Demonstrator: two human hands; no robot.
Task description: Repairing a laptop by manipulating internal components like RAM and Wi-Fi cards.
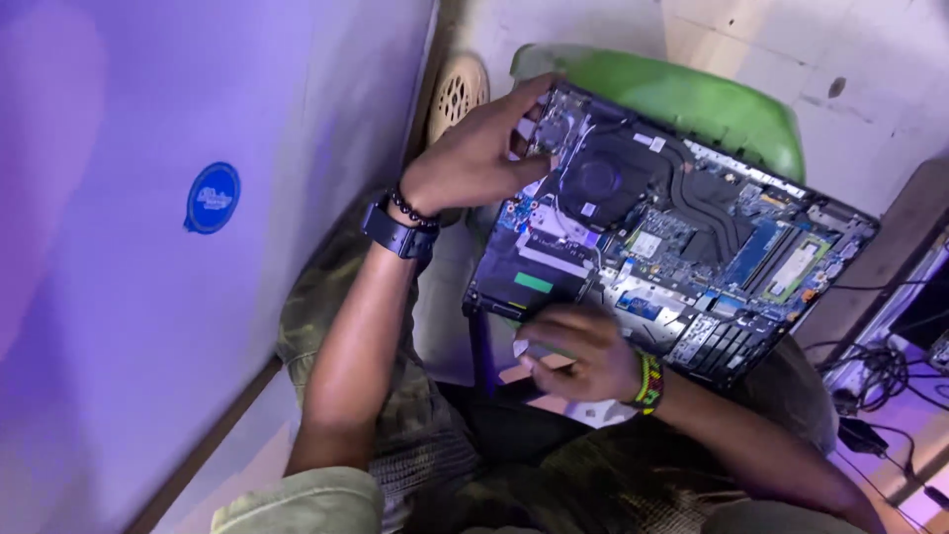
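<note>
Head view: opened laptop point(682, 237) with bottom cover off, dark fan, copper-black heat pipes and blue-green circuit board exposed, resting tilted on lap and against green plastic chair point(712, 99). Left hand point(474, 153), with black watch point(395, 232) and bead bracelet on wrist, gripping far corner of laptop, fingers curled over edge beside fan. Right hand point(578, 351), with multicoloured bead wristband point(647, 381), at near edge, fingers bent and close together; blurred, so cannot tell if pinching something. Tangled black cables point(875, 371) on floor at right. White wall point(148, 247) with round blue sticker at left.

Green plastic stool point(732, 104) carries the opened laptop point(672, 227), tilted.
</note>
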